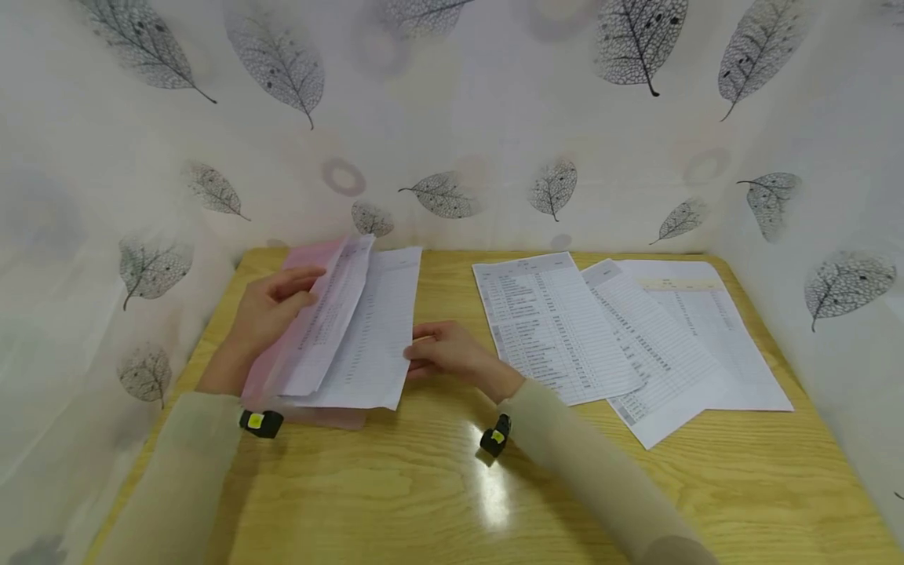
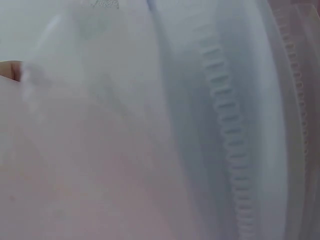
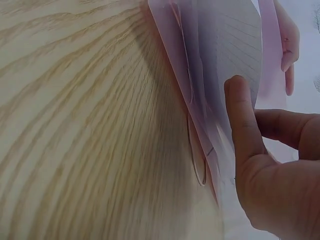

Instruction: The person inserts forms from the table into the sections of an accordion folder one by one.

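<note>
The table [image 1: 374,486] carries three printed papers [image 1: 558,329], fanned out on the right, and, well apart on the left, the pink folder [image 1: 311,253], which stands partly open with clear sleeves [image 2: 230,115] inside. A printed sheet [image 1: 381,329] lies at its right side. My left hand [image 1: 271,306] grips the raised cover; my right hand [image 1: 455,353] pinches the sheet's right edge. I judge I'm working this sheet at its sleeve, in or out I can't tell; next calls for holding the cover back and guiding that edge straight.

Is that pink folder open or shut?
Open: the left hand grips its raised pink cover, and printed pages show beside it.
</note>
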The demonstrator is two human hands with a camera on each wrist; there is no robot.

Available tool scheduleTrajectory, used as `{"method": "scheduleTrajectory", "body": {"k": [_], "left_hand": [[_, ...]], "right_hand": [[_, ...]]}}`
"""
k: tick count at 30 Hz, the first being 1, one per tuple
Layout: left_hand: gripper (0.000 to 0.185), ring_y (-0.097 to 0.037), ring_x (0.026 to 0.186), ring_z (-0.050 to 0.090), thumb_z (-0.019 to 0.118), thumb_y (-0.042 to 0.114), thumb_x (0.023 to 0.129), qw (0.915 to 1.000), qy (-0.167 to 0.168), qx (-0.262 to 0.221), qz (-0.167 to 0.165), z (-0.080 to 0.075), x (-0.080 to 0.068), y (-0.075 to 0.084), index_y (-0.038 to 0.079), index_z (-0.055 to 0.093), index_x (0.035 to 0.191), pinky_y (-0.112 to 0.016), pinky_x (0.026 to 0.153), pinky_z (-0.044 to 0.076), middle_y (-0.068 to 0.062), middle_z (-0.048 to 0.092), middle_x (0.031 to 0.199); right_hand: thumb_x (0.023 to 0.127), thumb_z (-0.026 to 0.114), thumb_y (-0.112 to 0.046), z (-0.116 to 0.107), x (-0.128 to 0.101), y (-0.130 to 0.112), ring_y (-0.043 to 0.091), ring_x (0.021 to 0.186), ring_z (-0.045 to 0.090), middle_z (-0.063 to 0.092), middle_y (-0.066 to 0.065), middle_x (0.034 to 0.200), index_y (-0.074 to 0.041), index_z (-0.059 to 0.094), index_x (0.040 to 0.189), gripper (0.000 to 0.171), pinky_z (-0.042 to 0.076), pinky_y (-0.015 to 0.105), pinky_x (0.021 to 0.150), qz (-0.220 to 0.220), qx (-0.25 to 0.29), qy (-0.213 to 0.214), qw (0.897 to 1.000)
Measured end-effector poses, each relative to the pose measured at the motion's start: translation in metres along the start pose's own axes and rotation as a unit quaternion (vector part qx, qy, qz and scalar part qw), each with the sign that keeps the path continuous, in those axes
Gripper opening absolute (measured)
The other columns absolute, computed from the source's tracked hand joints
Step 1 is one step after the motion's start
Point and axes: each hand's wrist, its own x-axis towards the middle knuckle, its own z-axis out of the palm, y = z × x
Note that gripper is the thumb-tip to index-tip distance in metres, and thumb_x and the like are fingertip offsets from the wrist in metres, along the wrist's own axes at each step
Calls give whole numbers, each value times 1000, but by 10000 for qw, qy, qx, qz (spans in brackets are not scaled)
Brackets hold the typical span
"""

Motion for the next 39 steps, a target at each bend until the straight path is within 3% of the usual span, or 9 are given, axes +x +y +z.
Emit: {"method": "scheduleTrajectory", "body": {"k": [5,11,17,22,30,39], "left_hand": [[38,18,103,63,65,0,97,10000,1,-44,-80,0,-3,1,-6,67,135,-6,86,49,36,66,105],[37,17,104,64,65,0,97,9999,-6,-133,33,1,-3,0,-8,66,134,-6,87,50,36,67,107],[36,18,105,63,65,-1,97,9999,-1,-79,109,1,-2,0,-8,67,133,-6,88,50,36,66,109],[36,17,105,64,64,-2,97,9998,-18,-156,156,2,-2,0,-9,67,133,-6,88,50,35,67,109],[36,16,104,64,65,1,98,9999,-11,-113,16,2,-3,2,-6,67,134,-7,86,51,34,67,108],[37,17,104,64,66,0,97,10000,55,-57,26,1,-3,1,-6,68,133,-7,85,51,32,68,110]], "right_hand": [[97,62,4,11,9,2,19,82,76,76,22,105,13,62,129,33,64,41,85,5,160,-118,9998],[98,60,7,20,19,3,20,83,77,74,32,114,15,61,131,34,63,43,87,-3,247,-132,9996],[100,62,4,26,26,2,19,82,78,73,33,118,14,63,130,32,64,40,87,112,273,-106,9995],[100,64,3,31,31,1,16,75,76,76,29,108,13,65,123,26,64,37,82,99,362,-82,9993],[99,66,2,39,37,1,14,69,74,75,11,87,13,65,117,22,64,31,75,137,466,-114,9988],[97,69,3,48,40,-2,16,64,74,73,11,80,11,66,114,19,65,33,71,196,501,-26,9985]]}}
